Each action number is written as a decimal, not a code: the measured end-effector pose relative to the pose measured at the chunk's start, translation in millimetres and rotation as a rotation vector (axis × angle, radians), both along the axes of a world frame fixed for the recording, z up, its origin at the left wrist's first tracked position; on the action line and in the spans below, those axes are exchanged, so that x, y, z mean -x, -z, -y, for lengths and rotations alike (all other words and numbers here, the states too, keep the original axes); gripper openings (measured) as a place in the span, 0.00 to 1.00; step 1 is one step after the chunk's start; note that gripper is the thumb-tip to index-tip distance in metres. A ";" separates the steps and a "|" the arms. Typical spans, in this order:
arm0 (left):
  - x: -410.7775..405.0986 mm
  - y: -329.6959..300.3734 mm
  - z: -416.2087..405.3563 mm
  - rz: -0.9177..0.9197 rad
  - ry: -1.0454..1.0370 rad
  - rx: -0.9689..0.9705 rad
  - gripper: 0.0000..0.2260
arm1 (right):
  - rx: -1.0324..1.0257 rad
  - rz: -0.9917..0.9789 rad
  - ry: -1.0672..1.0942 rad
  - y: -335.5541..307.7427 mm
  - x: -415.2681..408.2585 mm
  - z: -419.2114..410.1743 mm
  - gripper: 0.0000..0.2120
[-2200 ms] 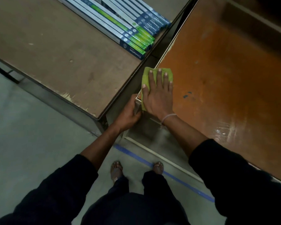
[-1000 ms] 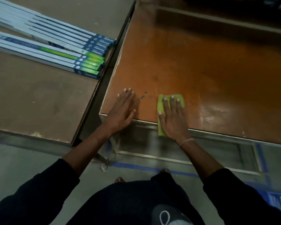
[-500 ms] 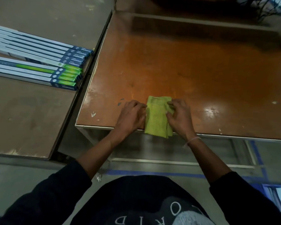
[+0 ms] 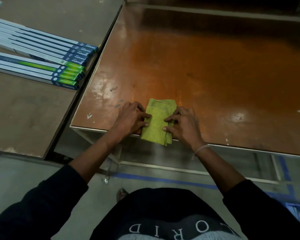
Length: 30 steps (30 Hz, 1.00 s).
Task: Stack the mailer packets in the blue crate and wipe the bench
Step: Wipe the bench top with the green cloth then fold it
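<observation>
Where the orange bench met its near edge, one folded green cloth was pinched by the left hand and the right hand, overhanging slightly. Nine long boxes were counted on the neighbouring brown table.

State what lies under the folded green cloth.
The green cloth lies on the orange bench, its near end overhanging the edge. Both hands, left and right, hold its sides. The covered bench surface is unseen.
</observation>
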State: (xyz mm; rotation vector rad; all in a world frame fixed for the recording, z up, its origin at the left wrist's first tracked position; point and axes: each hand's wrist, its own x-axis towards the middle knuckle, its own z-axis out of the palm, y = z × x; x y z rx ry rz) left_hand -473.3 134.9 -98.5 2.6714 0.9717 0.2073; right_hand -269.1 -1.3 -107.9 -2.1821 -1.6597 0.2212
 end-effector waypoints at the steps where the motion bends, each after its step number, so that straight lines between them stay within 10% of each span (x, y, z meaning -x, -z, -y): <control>1: -0.5 0.2 -0.2 0.010 0.016 -0.021 0.16 | -0.005 -0.022 0.015 0.4 0.0 -0.9 0.17; 10: -10.2 -1.3 -6.2 0.075 0.149 -0.066 0.09 | 0.010 -0.028 0.048 3.0 9.1 -5.6 0.08; 19: -27.0 -43.8 -18.8 0.516 0.127 0.693 0.05 | -0.247 -0.877 0.216 -33.7 -2.9 -7.5 0.07; 30: -63.4 -36.9 -22.7 0.498 0.138 1.059 0.24 | -0.417 -0.882 0.546 -31.6 -1.8 6.7 0.18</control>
